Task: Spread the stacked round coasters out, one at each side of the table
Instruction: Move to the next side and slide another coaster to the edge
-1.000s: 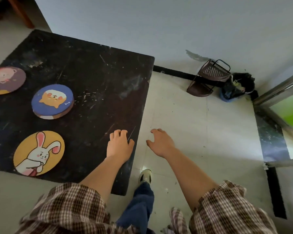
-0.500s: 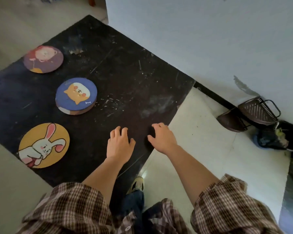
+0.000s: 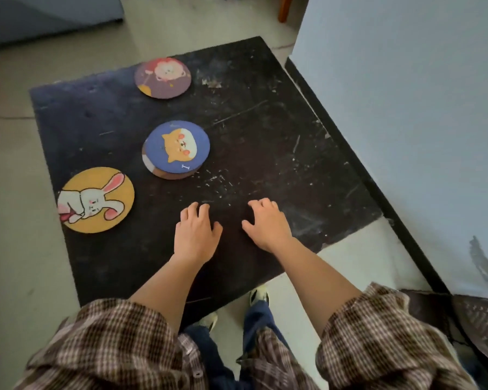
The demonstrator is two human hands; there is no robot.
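Observation:
On the low black table [image 3: 265, 136] a small stack of round coasters sits near the middle, topped by a blue coaster with an orange dog [image 3: 178, 147]. A yellow rabbit coaster [image 3: 96, 199] lies flat at the table's left edge. A purple coaster with a pink figure [image 3: 163, 77] lies at the far edge. My left hand [image 3: 195, 230] and my right hand [image 3: 266, 225] hover side by side over the near part of the table, fingers loosely curled and apart, holding nothing, a hand's width below the stack.
A light wall [image 3: 392, 108] with a black skirting runs along the table's right side. A dark perforated rack [image 3: 479, 319] lies on the floor at the lower right. Pale floor tiles surround the table; my feet [image 3: 258, 295] stand at its near edge.
The view has swung left, so the whole table now shows. Both hands have moved from the table's near right edge to over its surface, closer to the stack. No coaster has moved.

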